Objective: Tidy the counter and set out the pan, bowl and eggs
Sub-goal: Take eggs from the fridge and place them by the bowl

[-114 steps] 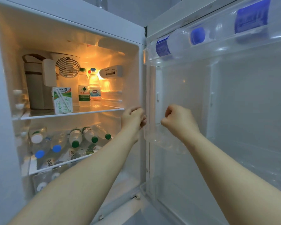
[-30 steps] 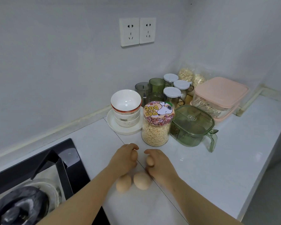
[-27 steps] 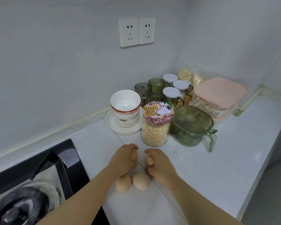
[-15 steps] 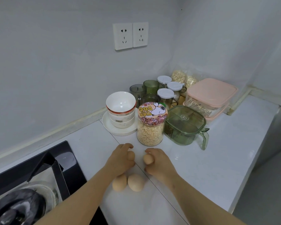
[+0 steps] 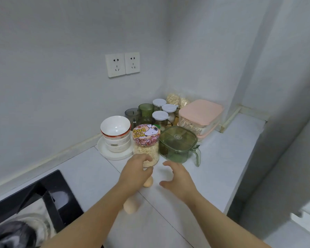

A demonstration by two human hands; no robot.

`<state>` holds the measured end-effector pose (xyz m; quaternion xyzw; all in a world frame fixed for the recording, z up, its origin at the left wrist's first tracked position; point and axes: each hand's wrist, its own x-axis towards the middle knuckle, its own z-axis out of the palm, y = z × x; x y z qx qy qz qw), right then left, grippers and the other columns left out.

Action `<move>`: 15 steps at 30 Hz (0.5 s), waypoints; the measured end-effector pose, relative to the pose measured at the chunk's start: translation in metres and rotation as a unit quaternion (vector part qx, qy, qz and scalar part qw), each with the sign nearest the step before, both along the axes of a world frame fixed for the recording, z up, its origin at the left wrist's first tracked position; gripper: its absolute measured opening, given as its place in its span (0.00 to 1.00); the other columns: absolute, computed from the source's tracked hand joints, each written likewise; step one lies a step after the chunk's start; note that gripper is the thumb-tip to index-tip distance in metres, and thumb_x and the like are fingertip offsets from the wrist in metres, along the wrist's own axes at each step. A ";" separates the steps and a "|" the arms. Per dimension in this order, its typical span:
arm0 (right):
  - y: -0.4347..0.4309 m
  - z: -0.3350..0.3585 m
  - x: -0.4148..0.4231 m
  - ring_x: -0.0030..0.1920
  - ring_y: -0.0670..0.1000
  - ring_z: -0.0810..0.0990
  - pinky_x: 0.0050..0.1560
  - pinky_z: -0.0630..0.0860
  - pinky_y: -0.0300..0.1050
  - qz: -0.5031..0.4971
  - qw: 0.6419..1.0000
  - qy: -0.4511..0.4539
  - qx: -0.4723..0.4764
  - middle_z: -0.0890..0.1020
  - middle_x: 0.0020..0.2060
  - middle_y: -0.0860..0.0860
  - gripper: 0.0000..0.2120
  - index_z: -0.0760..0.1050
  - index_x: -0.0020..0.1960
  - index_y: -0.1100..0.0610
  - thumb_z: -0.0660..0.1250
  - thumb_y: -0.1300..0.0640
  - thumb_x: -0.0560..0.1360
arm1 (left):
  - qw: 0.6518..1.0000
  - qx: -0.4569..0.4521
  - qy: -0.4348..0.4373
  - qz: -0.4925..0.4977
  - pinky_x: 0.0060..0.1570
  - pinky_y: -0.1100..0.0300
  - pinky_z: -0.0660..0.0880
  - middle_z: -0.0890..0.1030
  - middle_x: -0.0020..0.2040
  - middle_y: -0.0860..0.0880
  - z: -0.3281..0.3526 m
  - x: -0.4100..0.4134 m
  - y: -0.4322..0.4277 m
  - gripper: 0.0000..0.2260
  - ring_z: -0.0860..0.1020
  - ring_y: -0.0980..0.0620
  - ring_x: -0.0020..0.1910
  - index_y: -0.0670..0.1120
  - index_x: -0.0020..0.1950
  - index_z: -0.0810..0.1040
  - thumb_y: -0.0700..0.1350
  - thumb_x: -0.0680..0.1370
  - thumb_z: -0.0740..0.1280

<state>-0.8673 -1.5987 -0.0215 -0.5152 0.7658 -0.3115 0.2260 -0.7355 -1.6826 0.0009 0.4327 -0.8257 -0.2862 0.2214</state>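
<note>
Two tan eggs lie on the white counter (image 5: 222, 158): one egg (image 5: 148, 183) shows just under my left hand, another egg (image 5: 131, 206) sits beside my left forearm, partly hidden. My left hand (image 5: 135, 173) is palm down over the eggs, fingertips at the base of the cartoon-lidded oat jar (image 5: 146, 140); its palm is hidden. My right hand (image 5: 178, 177) hovers to the right, fingers spread and curved, holding nothing. Stacked white bowls (image 5: 115, 130) stand on a white plate (image 5: 104, 152) behind. The pan (image 5: 11, 233) sits at the bottom left.
A black stove (image 5: 61, 192) fills the lower left. Right of the jar stands a green lidded container (image 5: 177, 143), behind it a pink-lidded box (image 5: 200, 111), green cups (image 5: 145, 109) and white-lidded jars (image 5: 160, 116). A tall grey panel (image 5: 284, 140) bounds the counter's right end.
Earlier both hands reached into the open fridge. Half a second ago each hand held an egg above two eggs on the counter. Now my right hand is empty and spread; the camera has tilted up.
</note>
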 end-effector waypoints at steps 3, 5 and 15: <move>0.029 0.011 -0.019 0.66 0.49 0.68 0.62 0.66 0.38 -0.042 0.999 0.003 0.004 0.69 0.67 0.48 0.28 0.66 0.69 0.50 0.71 0.56 0.71 | 0.999 -0.017 0.008 -0.044 0.50 0.67 0.64 0.75 0.56 0.50 0.008 -0.026 0.021 0.12 0.73 0.52 0.58 0.46 0.59 0.77 0.42 0.76 0.65; 0.053 0.018 -0.032 0.66 0.49 0.68 0.63 0.68 0.40 -0.077 0.997 -0.004 0.003 0.68 0.67 0.48 0.27 0.66 0.69 0.50 0.70 0.57 0.72 | 0.997 -0.021 0.012 -0.075 0.48 0.68 0.63 0.75 0.55 0.49 0.010 -0.046 0.038 0.12 0.73 0.52 0.57 0.46 0.59 0.77 0.42 0.76 0.65; 0.143 0.014 -0.062 0.63 0.48 0.71 0.57 0.70 0.38 -0.194 0.981 -0.014 0.017 0.69 0.67 0.49 0.26 0.66 0.69 0.50 0.68 0.58 0.73 | 0.983 0.019 -0.019 -0.184 0.54 0.66 0.67 0.74 0.62 0.51 0.001 -0.109 0.114 0.12 0.74 0.54 0.58 0.50 0.61 0.75 0.45 0.78 0.63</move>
